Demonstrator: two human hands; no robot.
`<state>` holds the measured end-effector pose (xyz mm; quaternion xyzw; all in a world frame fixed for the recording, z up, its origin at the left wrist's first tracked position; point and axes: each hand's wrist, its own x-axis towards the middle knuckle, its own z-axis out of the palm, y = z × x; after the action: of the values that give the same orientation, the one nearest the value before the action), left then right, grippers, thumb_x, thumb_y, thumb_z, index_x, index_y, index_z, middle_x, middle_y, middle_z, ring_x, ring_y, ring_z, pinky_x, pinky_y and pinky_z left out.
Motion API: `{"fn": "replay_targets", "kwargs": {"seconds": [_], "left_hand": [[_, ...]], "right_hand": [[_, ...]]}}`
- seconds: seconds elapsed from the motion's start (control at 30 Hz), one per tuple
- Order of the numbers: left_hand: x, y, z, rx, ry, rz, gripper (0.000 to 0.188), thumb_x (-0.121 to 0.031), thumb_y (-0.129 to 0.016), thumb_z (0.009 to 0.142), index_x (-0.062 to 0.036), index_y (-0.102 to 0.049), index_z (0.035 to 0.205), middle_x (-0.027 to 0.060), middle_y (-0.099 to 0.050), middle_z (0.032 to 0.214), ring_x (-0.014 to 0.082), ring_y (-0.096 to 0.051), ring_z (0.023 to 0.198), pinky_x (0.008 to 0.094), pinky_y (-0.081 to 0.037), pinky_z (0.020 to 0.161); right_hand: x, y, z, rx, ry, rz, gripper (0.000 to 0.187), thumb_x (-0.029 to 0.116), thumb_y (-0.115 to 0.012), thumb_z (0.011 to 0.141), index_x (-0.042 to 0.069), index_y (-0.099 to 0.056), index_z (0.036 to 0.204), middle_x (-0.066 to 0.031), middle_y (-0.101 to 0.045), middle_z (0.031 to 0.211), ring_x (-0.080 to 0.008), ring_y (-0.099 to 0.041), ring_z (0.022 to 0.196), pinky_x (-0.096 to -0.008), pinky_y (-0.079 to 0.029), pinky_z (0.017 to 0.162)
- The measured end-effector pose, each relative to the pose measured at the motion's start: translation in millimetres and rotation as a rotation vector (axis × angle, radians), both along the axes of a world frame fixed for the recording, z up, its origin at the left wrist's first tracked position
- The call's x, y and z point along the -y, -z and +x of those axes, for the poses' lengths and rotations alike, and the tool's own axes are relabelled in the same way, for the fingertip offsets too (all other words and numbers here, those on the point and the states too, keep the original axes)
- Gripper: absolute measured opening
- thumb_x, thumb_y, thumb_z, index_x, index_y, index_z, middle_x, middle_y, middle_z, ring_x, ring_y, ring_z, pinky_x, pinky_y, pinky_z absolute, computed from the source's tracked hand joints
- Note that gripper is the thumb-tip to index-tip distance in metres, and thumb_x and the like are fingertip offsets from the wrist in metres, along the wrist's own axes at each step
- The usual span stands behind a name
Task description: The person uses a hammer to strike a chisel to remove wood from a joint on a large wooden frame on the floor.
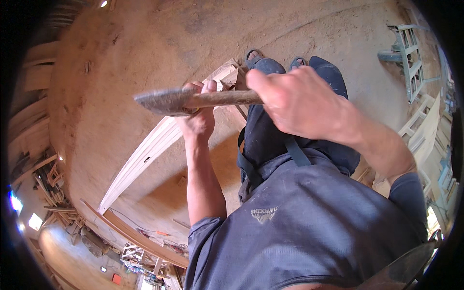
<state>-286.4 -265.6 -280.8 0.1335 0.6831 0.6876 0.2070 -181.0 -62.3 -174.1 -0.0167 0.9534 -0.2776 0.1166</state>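
My right hand [295,101] is wrapped around the wooden handle of a hatchet [224,98]. Its grey metal head is blurred and points left, passing in front of my left hand [199,123]. That hand is closed with the thumb raised, but the hatchet hides most of what its fingers may grip. Below and behind both hands runs a long pale wooden beam [145,157] with a small dark slot in its face. The beam's near end lies by my knees, and its other end reaches away to the lower left.
A brown curved board [133,234] lies past the beam's far end. Wooden frames [411,63] stand at the right, and stacked timber [34,106] lines the left side. My sandalled feet [253,55] rest on the dusty floor [193,29].
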Motion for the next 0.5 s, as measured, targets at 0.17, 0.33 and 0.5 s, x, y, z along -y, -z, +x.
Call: {"fn": "replay_targets", "kwargs": {"seconds": [0.17, 0.33, 0.5], "left_hand": [[6.2, 14.0, 0.9, -0.109, -0.075, -0.06, 0.018, -0.003, -0.07, 0.093, -0.0017, -0.06, 0.079, 0.0052, -0.064, 0.07, 0.0108, -0.057, 0.063, 0.027, -0.047, 0.059], [-18.1, -11.8, -5.4, -0.045, -0.027, -0.171, 0.032, -0.02, -0.079, 0.091, -0.0039, -0.061, 0.071, -0.0021, -0.056, 0.064, 0.0075, -0.05, 0.063, 0.0266, -0.042, 0.057], [8.4, 18.4, -2.0, -0.085, -0.032, -0.114, 0.018, -0.008, -0.075, 0.09, -0.0028, -0.063, 0.078, 0.0011, -0.062, 0.072, 0.0089, -0.055, 0.066, 0.0266, -0.045, 0.06]], "right_hand": [[2.0, -30.9, -10.5, -0.178, 0.098, -0.114, 0.025, 0.005, -0.07, 0.082, 0.003, -0.052, 0.099, -0.0171, -0.064, 0.067, -0.0409, -0.067, 0.065, -0.0491, -0.052, 0.058], [14.5, -37.3, -6.0, -0.416, 0.258, -0.237, 0.026, 0.002, -0.069, 0.082, 0.002, -0.052, 0.101, -0.0173, -0.066, 0.072, -0.0396, -0.069, 0.068, -0.0478, -0.052, 0.059], [6.8, -26.9, -2.6, -0.156, -0.005, 0.094, 0.026, 0.0, -0.066, 0.082, 0.002, -0.051, 0.103, -0.0172, -0.065, 0.073, -0.0396, -0.069, 0.068, -0.0472, -0.052, 0.058]]}}
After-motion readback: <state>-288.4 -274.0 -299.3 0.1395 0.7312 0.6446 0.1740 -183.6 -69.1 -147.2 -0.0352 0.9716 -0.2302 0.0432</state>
